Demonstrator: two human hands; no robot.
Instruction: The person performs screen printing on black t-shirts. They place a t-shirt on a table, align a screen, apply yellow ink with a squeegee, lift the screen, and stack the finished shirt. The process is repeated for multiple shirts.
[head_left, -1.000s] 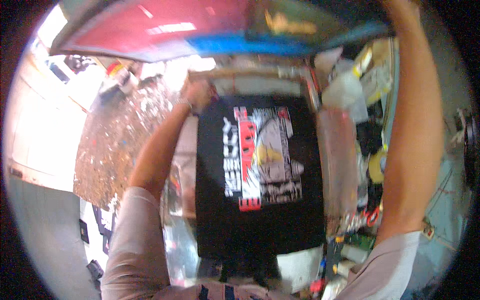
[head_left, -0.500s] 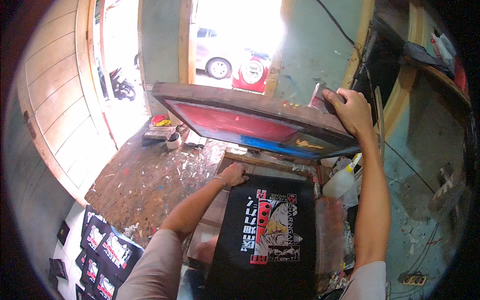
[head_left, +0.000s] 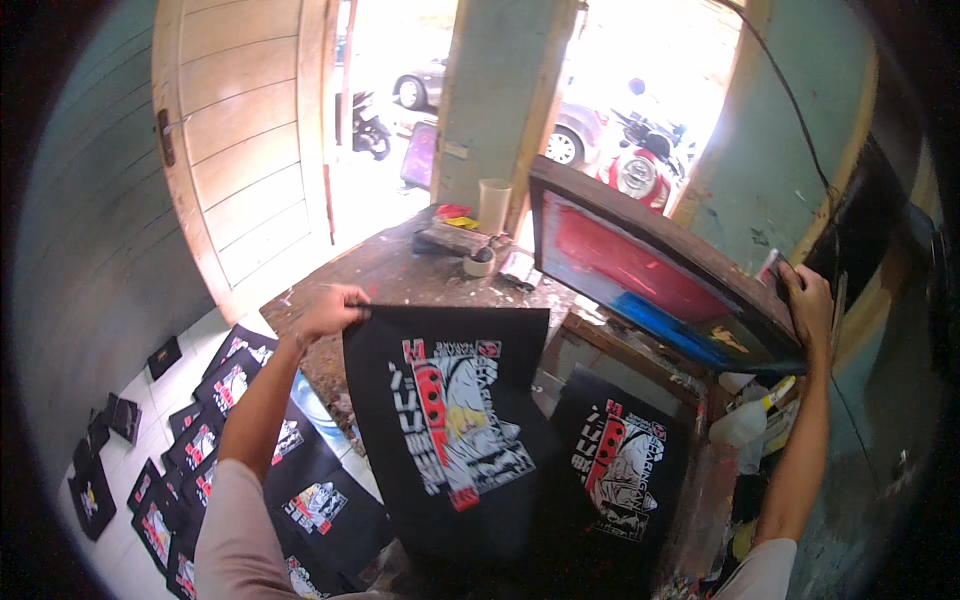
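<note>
My left hand point(head_left: 336, 310) pinches the upper left corner of a black printed cloth point(head_left: 455, 400) and holds it raised toward the left. Its print is white, red and yellow. Under it, a second black cloth point(head_left: 620, 460) with a similar print lies on the work board, partly covered by the raised one. My right hand point(head_left: 812, 305) grips the upper right end of a wooden printing screen point(head_left: 650, 260). The screen is tilted up, its mesh smeared pink and blue. A small block point(head_left: 773, 268) sits at the screen's top edge beside my right fingers; its kind is unclear.
Several printed black cloths point(head_left: 215, 440) lie spread on the white floor at the left. A paint-stained table point(head_left: 380, 270) carries a roll of tape point(head_left: 479, 262) and a pale cup point(head_left: 494, 205). A white bottle point(head_left: 740, 425) stands right of the board. An open door point(head_left: 245, 130) is beyond.
My left hand has lifted the upper cloth and carried it left, uncovering another printed cloth beneath. My right hand still holds the screen up. The view has turned left.
</note>
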